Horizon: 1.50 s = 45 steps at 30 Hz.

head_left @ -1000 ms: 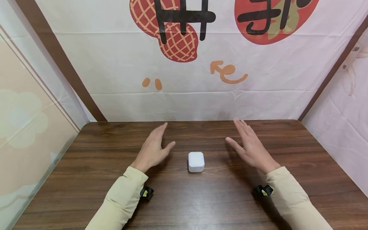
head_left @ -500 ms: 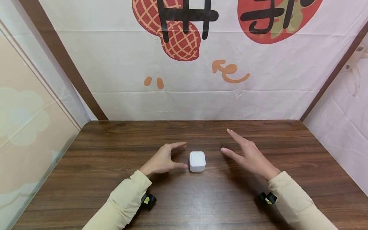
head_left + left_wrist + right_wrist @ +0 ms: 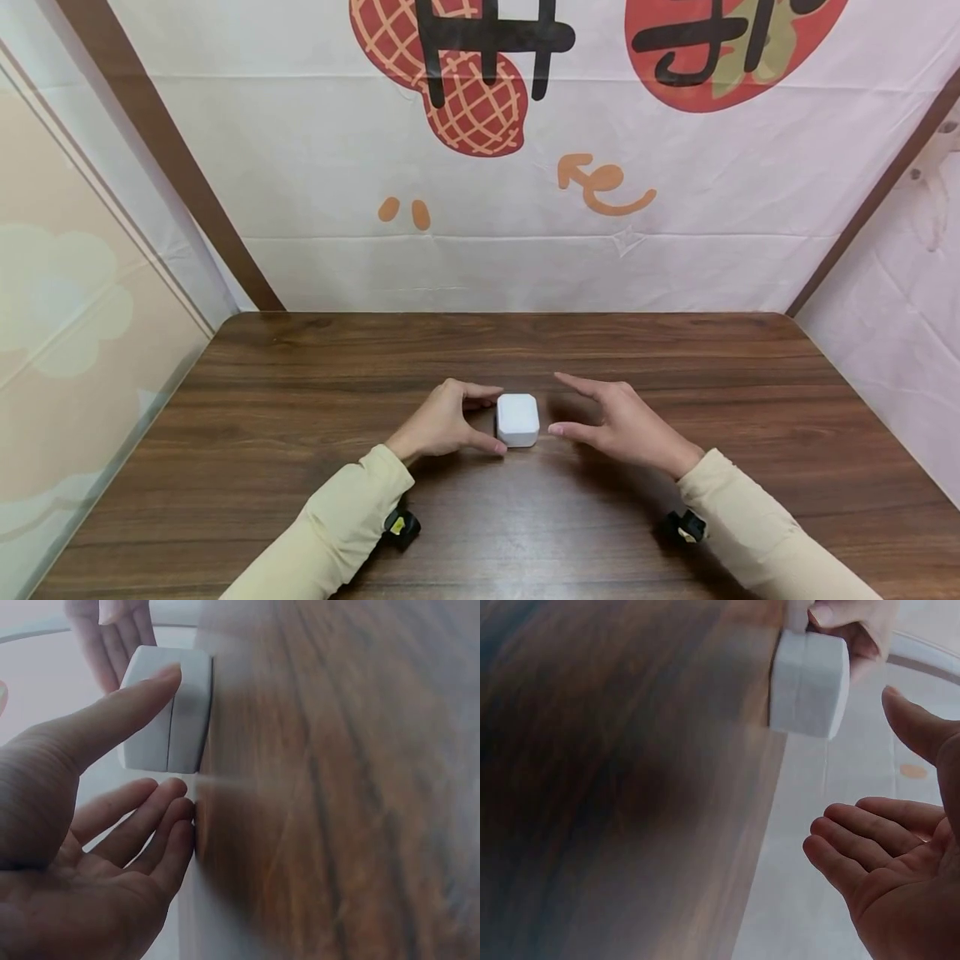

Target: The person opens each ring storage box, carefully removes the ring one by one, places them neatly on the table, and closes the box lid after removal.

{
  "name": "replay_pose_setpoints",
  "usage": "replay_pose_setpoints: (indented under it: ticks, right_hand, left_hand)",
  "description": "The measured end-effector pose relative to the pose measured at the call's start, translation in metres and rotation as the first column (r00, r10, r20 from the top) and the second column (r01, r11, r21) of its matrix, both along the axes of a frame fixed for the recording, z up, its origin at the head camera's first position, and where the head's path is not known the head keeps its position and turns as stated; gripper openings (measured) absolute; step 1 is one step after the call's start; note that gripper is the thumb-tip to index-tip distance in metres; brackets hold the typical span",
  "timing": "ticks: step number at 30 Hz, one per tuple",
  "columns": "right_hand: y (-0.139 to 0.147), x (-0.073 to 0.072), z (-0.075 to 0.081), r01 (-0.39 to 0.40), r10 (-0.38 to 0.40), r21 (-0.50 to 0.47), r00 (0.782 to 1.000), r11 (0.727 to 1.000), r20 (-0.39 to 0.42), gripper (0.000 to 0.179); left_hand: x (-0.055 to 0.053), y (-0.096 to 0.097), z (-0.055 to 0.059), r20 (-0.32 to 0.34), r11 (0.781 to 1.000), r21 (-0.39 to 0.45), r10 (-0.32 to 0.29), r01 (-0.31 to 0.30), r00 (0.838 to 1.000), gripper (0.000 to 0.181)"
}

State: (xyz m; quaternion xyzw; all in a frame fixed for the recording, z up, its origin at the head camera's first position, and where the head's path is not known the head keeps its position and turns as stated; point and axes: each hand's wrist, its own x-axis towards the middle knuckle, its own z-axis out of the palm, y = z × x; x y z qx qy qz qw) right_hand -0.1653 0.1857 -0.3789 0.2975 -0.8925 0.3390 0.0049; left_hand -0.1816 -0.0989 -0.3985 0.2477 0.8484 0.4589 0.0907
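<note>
A small white box (image 3: 517, 419) with bevelled corners sits on the brown wooden table. In the left wrist view a thin seam runs across the side of the white box (image 3: 166, 727). My left hand (image 3: 442, 422) is at its left, thumb by the near corner and fingertips by the far corner. From the left wrist, the thumb (image 3: 139, 705) overlaps the box while the other fingers stay just off it. On the opposite side, my right hand (image 3: 626, 421) holds nothing; its thumb and fingers are spread apart, a short gap from the box, as the right wrist view also shows (image 3: 900, 855).
The wooden table (image 3: 315, 358) reaches back to a white printed cloth (image 3: 337, 167) hanging behind it. More cloth hangs at both sides. Dark wrist cameras sit under the left sleeve (image 3: 330, 508) and the right sleeve (image 3: 750, 508).
My left hand has come rightward and toward me, up to the box's left side. My right hand has moved leftward, closer to the box. The box stays in place on the table.
</note>
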Motion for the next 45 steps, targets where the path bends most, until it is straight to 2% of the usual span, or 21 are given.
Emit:
replay_pose_setpoints:
  ticks: [11,16,27,40,45]
  right_hand:
    - [-0.018,-0.003,-0.006,-0.071,0.071,0.006,0.996,0.997,0.047,0.072]
    - [-0.024,-0.005,-0.008,-0.095,0.095,0.001,0.994,0.995,0.051,0.072]
    - [-0.032,-0.008,-0.011,-0.099,0.098,0.034,0.994,0.994,0.05,0.075]
    - [-0.039,-0.01,-0.013,-0.109,0.109,0.013,0.994,0.994,0.026,0.057]
    - [-0.04,-0.011,-0.01,-0.119,0.119,0.008,0.992,0.993,0.046,0.051]
  left_hand:
    - [0.001,0.009,-0.005,-0.066,0.998,-0.041,0.046,-0.049,0.997,0.069]
    - [0.002,0.01,-0.005,-0.075,0.997,-0.04,0.064,-0.068,0.995,0.063]
    - [0.002,0.012,-0.008,-0.096,0.995,-0.049,0.078,-0.083,0.992,0.061]
    - [0.003,0.013,-0.009,-0.099,0.993,-0.048,0.1,-0.105,0.99,0.058]
    - [0.003,0.013,-0.009,-0.102,0.993,-0.045,0.105,-0.11,0.989,0.058]
